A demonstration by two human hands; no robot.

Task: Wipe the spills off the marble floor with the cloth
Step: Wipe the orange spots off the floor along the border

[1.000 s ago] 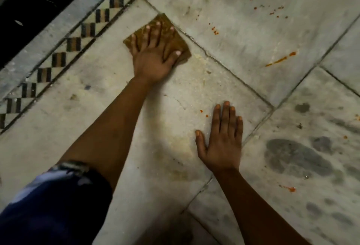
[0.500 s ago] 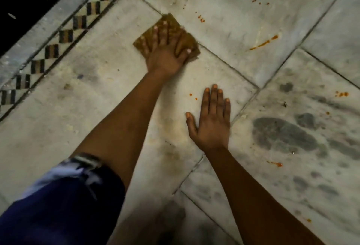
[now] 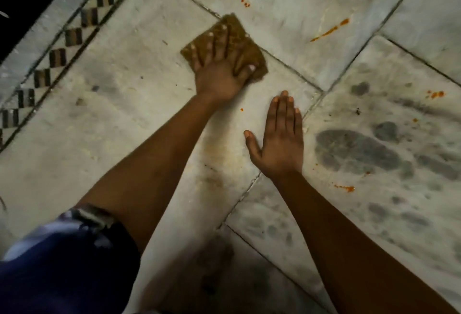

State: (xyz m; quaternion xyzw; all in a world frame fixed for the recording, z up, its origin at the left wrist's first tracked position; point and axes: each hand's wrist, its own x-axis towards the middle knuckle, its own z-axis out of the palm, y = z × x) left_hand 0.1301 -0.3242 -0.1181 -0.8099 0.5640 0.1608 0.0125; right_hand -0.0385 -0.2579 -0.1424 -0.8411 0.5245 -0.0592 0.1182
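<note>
The left hand is pressing flat on the brown cloth, fingers spread wide. The cloth is lying on the marble floor, its far corner touching a crack between tiles. The right hand is resting flat on the floor, fingers straight and together — holding nothing. Orange spills are sitting well past the cloth. A checkered border is running along the left edge.

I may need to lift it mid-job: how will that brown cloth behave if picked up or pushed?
The brown cloth lies flat and folded under the left hand, so it probably droops when lifted. Its textured weave likely drags rather than slips on the marble floor.
</note>
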